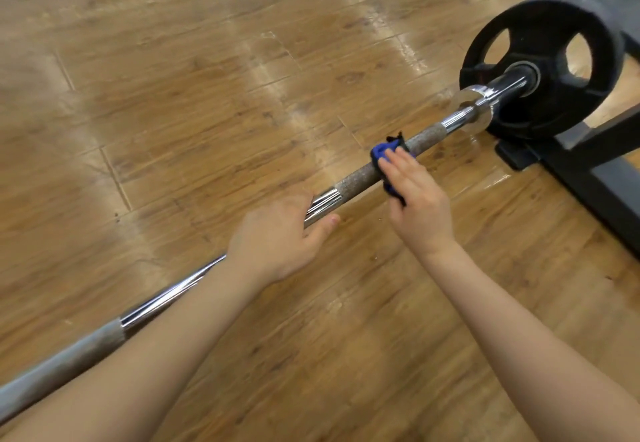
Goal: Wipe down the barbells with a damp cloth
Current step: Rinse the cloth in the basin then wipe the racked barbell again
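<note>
Head view: barbell is lying diagonally across the frame, running from lower left up to upper right, above a wooden floor. Its shaft is showing alternating chrome and rough grey knurled sections. At the far right end a black weight plate is sitting on the sleeve, behind a chrome collar.

Left hand is gripping the chrome section near mid-bar: fingers are curling over the top and far side of the shaft, thumb tip is showing below the bar on the near side.

Right hand is pressing a blue cloth against the knurled section further toward the plate. Fingers are lying extended and close together over the cloth, fingertips reaching the top of the bar; cloth is wrapping around the shaft beneath them, with a fold poking out beyond the fingertips and another edge showing under the palm. Thumb position: cannot tell.

A dark metal rack base is standing on the floor beside the plate, at right.
</note>
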`<action>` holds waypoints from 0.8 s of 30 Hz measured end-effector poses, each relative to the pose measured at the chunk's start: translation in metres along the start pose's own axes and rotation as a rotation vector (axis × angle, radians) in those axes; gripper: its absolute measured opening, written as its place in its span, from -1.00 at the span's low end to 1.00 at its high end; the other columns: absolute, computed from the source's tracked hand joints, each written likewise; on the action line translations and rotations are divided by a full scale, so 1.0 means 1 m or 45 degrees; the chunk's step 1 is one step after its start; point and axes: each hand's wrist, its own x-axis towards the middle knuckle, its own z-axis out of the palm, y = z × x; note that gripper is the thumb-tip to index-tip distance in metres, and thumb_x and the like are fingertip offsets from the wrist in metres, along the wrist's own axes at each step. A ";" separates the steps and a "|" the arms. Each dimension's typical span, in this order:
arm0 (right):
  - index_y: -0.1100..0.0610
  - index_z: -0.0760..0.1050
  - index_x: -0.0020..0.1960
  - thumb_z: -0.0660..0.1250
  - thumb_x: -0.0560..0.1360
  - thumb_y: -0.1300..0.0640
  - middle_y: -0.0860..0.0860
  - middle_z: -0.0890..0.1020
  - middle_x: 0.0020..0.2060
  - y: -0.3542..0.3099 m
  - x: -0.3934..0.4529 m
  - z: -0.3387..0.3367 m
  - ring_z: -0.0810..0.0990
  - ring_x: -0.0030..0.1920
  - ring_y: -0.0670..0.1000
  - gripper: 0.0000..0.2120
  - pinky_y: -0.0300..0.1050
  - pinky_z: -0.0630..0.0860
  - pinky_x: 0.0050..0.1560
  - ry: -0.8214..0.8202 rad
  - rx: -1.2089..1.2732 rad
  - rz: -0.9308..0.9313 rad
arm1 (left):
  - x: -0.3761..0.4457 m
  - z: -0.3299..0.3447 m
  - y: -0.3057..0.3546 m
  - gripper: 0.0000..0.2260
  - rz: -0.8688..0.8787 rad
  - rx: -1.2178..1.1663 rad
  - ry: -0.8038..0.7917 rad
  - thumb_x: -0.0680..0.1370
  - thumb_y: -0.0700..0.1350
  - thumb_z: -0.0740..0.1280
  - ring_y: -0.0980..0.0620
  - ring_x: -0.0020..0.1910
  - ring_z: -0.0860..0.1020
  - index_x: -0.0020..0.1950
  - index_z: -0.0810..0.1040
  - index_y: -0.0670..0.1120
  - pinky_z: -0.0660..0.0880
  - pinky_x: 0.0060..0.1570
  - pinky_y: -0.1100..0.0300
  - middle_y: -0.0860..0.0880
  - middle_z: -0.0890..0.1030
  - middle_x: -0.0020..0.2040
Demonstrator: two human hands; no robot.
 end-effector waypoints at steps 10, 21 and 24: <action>0.36 0.52 0.21 0.09 0.36 0.41 0.24 0.56 0.19 -0.005 0.003 0.002 0.50 0.25 0.19 -0.54 -0.01 0.36 0.34 -0.054 0.020 -0.023 | 0.000 -0.004 0.000 -0.32 0.034 -0.031 -0.029 0.43 0.32 -0.11 -0.09 0.27 0.46 0.43 0.31 0.02 0.38 0.06 0.10 -0.01 0.50 0.32; 0.38 0.52 0.20 0.09 0.37 0.44 0.25 0.56 0.19 0.008 0.000 -0.002 0.49 0.26 0.20 -0.55 0.16 0.42 0.25 -0.042 -0.034 -0.057 | -0.002 -0.001 -0.001 -0.42 0.048 0.052 -0.039 0.54 0.28 -0.02 -0.10 0.25 0.46 0.44 0.27 -0.02 0.36 0.04 0.09 -0.05 0.50 0.30; 0.39 0.49 0.24 0.13 0.35 0.48 0.27 0.51 0.24 -0.016 -0.005 0.006 0.40 0.32 0.19 -0.52 0.11 0.34 0.34 -0.140 0.026 -0.265 | -0.001 0.000 0.000 -0.42 0.049 0.068 -0.005 0.55 0.28 0.01 -0.09 0.27 0.46 0.46 0.26 -0.03 0.37 0.08 0.09 -0.06 0.50 0.31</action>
